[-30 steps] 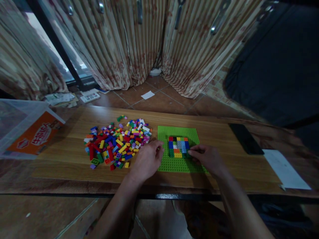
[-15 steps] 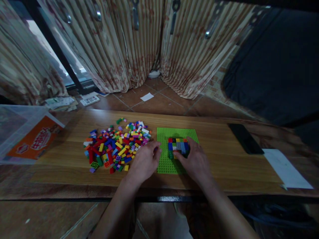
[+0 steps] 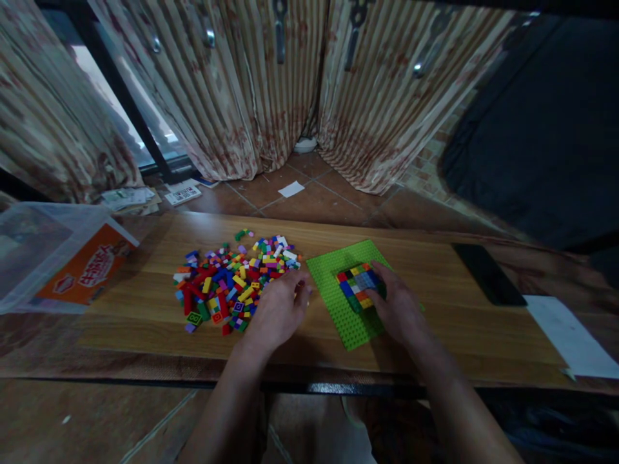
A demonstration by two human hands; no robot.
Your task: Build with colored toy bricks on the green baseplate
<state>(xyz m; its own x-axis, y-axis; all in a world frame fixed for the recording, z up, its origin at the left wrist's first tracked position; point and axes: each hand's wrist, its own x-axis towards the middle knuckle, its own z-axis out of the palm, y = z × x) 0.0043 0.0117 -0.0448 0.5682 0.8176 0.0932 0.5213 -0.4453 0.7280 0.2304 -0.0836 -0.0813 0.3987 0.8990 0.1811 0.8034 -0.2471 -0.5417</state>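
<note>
A green studded baseplate (image 3: 325,277) lies turned at an angle on the table. On it stands a multicoloured block of toy bricks (image 3: 360,283), with red, yellow, blue, white and green pieces. My right hand (image 3: 399,303) is closed around the block's right side, with its thumb along the near edge. Left of the baseplate, my left hand (image 3: 280,306) hovers beside the loose brick pile (image 3: 227,283). Its thumb and fingertips are pinched together; whatever may be between them is too small to make out.
An orange-labelled clear plastic box (image 3: 62,258) stands at the table's left end. On the right lie a black phone (image 3: 488,274) and a white paper sheet (image 3: 565,332). Behind the wooden table (image 3: 430,258) hang striped curtains (image 3: 271,96).
The baseplate and its brick block have rotated, with my right hand still on the block. The whole view has shifted slightly. My left hand stays pinched beside the pile.
</note>
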